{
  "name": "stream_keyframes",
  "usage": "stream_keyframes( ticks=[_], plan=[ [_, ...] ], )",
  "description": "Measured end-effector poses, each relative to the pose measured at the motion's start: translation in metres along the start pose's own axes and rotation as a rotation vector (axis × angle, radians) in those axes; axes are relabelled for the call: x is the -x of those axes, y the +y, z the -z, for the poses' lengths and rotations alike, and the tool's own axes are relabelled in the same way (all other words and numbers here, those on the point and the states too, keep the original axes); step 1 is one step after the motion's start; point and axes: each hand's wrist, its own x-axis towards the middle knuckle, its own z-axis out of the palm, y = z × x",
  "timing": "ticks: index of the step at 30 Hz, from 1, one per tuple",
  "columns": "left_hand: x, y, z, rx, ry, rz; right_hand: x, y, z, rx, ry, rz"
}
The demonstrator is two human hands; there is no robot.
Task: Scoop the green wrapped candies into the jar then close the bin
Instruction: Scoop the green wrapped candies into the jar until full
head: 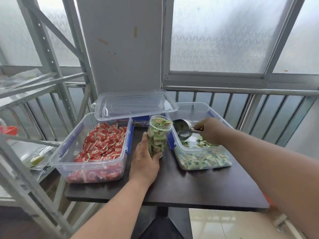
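Left grip (144, 163): fingers wrapped round the lower part of the jar (158, 135), thumb side toward the camera. Jar: clear plastic, upright on the counter (198, 183), lidless, filled to the rim with green candies.

Right grip (208, 129): closed round the handle of a metal scoop (183, 129), held low inside the bin (203, 150) at 3 o'clock of the jar. Scoop mouth points toward 10 o'clock; whether it carries candies cannot be told.

Bin: clear, blue latches, open, with green candies (203, 160) heaped in its near end.

At 9 o'clock of the jar: second clear bin (93, 147), open, holding red candies (103, 144).

At 12 o'clock: clear lid (136, 105), lying loose across the far corners of both bins and over a third container behind the jar.

Counter: dark, square. Metal shelving (34, 94) at far 9 o'clock.
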Motion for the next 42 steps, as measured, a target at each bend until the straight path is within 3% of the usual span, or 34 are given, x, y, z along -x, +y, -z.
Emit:
stream_keyframes(
  ticks=[6,11,23,42],
  plan=[
    [0.0,0.001,0.001,-0.008,-0.002,0.009,0.014,0.021,0.022,-0.116,-0.024,-0.007],
    [0.001,0.001,0.0,-0.001,-0.011,0.022,0.019,0.02,0.011,-0.21,-0.147,-0.094],
    [0.002,0.001,0.001,-0.014,-0.01,0.026,0.005,0.013,0.003,-0.229,-0.35,-0.148],
    [0.0,0.0,0.002,0.006,0.002,0.023,0.03,0.039,0.029,-0.496,-0.067,-0.222]
  ],
)
